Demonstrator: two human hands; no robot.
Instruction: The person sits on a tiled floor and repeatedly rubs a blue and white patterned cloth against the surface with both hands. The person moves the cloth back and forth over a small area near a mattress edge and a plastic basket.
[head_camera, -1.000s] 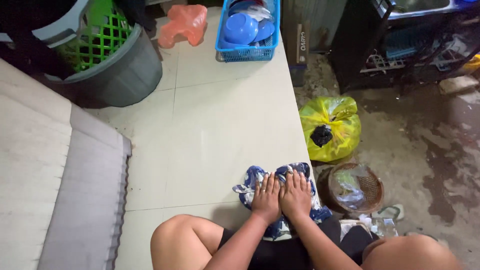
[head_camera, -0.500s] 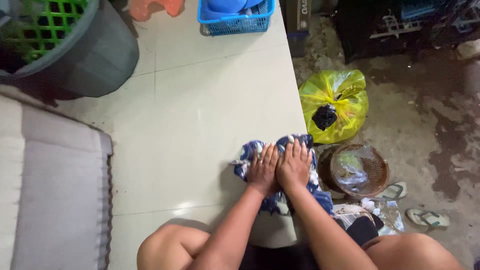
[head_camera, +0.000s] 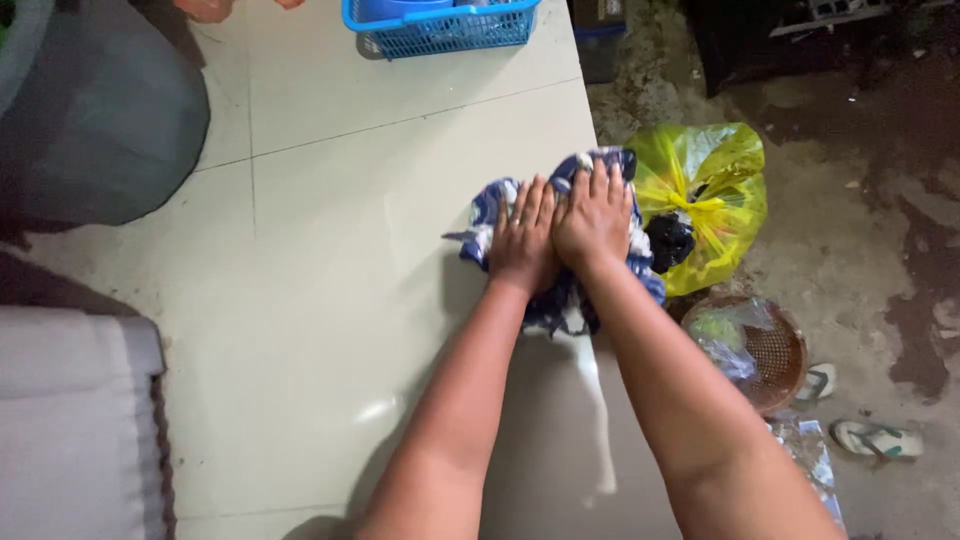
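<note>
Both your hands lie flat and side by side, palms down, on a bunched blue-and-white patterned cloth: your left hand and right hand touch along the thumbs, fingers spread and pointing away from you, pinching nothing. The cloth sits under your palms on the pale tiled surface, right at its edge on your right-hand side, with folds poking out past your fingertips and a wet-looking white streak trailing back between your forearms. Judging by that streak and the sheen on the tiles, the stretch nearest you looks wiped over, while the wide area to the left of your hands and beyond them looks less worked. Just past your right hand, down on the dirty floor, sits a yellow plastic bag; nearer you on that side is a brown woven basket. Ahead of your fingertips stands a blue plastic basket, and far to your left a dark grey tub.
</note>
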